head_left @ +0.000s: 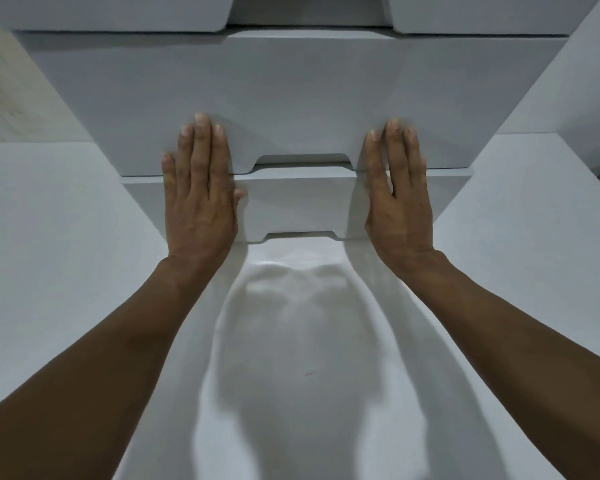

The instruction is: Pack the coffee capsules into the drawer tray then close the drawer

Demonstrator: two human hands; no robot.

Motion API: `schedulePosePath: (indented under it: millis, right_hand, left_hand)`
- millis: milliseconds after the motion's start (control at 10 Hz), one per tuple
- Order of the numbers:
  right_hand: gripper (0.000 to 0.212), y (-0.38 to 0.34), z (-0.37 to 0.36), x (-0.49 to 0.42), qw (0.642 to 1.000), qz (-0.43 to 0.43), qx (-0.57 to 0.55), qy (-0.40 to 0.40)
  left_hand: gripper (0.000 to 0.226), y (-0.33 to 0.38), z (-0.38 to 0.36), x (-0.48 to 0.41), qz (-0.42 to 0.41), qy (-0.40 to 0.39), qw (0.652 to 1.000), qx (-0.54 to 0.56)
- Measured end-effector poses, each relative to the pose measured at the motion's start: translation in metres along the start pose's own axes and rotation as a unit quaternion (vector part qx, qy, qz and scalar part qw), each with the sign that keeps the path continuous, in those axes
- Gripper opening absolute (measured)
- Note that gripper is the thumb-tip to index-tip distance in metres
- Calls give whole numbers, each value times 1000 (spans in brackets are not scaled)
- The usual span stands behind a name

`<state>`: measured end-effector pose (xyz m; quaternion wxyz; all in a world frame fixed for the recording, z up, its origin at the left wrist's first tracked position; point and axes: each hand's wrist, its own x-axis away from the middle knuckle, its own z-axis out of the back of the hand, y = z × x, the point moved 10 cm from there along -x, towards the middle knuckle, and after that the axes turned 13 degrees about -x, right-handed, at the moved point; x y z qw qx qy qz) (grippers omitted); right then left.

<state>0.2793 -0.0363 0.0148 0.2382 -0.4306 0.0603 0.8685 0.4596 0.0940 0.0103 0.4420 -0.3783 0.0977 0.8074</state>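
A white chest of drawers fills the view. Its big middle drawer front (291, 98) has a cut-out grip at its lower edge. A smaller drawer front (298, 202) lies below it. My left hand (200, 188) lies flat with straight fingers across both fronts, left of the cut-outs. My right hand (397, 192) presses flat in the same way on the right side. The drawer fronts look flush with one another. No coffee capsules or tray show; the drawer insides are hidden.
Another drawer front (118, 12) sits above the middle one. White cabinet sides (541, 220) flank the chest left and right. The pale floor (302, 358) below carries the shadow of my head and arms.
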Motion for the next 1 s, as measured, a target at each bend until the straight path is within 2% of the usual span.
schedulePosePath:
  millis: [100,200,300,400,500,600,700,900,1000]
  right_hand:
    - [51,0,5,0,1000,19,9,16]
    - [57,3,-1,1,998,28,40,37]
    - [54,3,-6,0,998,11,42,42]
    - [58,5,-9,0,999,-22,24,25]
    - [60,6,-10,0,999,-21,32,16]
    - [54,4,-7,-1,1000,-23,16,11]
    - [65,8,-8,1,999,-40,7,-17]
    - [85,3,-2,-1,984,-86,-22,-153]
    - [68,1,18,3,968,-138,-93,-185]
  left_hand:
    - [83,-2,-1,0,3,2,1000,-7]
    - [86,0,-1,-1,14,14,1000,-20]
    - [82,2,-3,-2,20,25,999,-29]
    - [80,2,-5,-1,19,26,999,-34]
    - [76,2,-4,-1,19,24,999,-36]
    - [75,2,-3,-2,17,12,999,-34]
    - [80,0,-4,-1,11,-24,999,-43]
    - [91,1,11,0,-5,-130,991,-9]
    - [85,0,40,10,17,-134,990,31]
